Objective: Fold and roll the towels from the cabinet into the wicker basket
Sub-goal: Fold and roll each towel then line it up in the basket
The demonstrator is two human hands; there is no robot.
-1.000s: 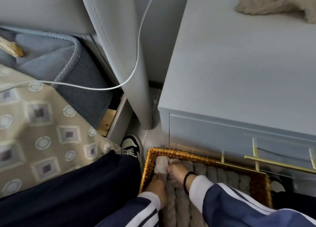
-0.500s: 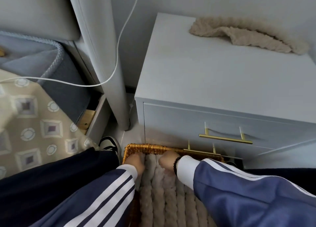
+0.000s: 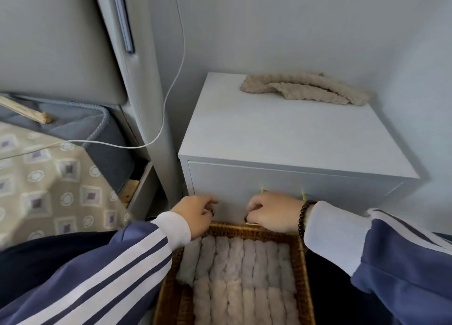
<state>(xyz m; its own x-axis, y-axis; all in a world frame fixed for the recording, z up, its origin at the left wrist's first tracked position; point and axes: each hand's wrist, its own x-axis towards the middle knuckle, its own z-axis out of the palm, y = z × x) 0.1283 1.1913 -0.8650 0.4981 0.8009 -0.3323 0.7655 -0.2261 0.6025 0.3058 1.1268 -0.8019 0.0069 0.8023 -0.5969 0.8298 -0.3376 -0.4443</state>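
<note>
A brown wicker basket (image 3: 301,263) stands on the floor in front of the pale blue cabinet (image 3: 281,138). A pale ribbed towel (image 3: 239,275) lies inside it and fills it from side to side. A beige fluffy towel (image 3: 305,89) lies crumpled at the back of the cabinet top. My left hand (image 3: 195,214) and my right hand (image 3: 271,212) hover just above the basket's far rim, in front of the drawer. Their fingers are loosely curled and hold nothing. My right hand hides most of the gold drawer handle (image 3: 303,196).
A bed with a patterned beige cover (image 3: 49,178) is on the left, with a grey padded headboard (image 3: 61,43) behind it. A white cable (image 3: 171,92) hangs between the headboard's post and the cabinet. The wall runs behind and to the right of the cabinet.
Both hands have come up out of the basket, off the ribbed towel, to the drawer front. The view has pulled back and tilted up, showing the whole cabinet top.
</note>
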